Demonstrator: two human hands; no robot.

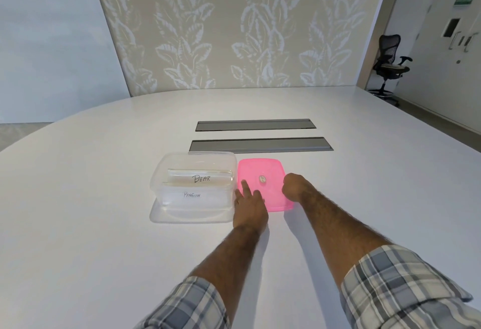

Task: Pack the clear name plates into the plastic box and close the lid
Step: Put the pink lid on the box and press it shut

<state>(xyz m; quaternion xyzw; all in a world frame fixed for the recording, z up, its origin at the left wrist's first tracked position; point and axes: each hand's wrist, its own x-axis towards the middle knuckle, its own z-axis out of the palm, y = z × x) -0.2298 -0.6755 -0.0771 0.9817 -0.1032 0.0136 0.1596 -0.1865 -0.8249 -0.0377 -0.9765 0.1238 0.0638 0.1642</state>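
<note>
A clear plastic box (pixel 158 185) stands open on the white table, left of centre. Inside it lie two clear name plates, one marked BEAR (pixel 200 179) and, nearer to me, one marked PENGUIN (pixel 192 195). A pink lid (pixel 263 169) lies flat just right of the box. My left hand (pixel 250 205) rests on the lid's near left corner, fingers spread. At the lid's right edge, my right hand (pixel 294 185) curls its fingers down over the rim; whether it grips the lid is unclear.
Two grey cable-slot covers (pixel 256 125) (pixel 260 145) are set into the table (pixel 91 211) just behind the box and lid. An office chair (pixel 390 65) stands far right, off the table.
</note>
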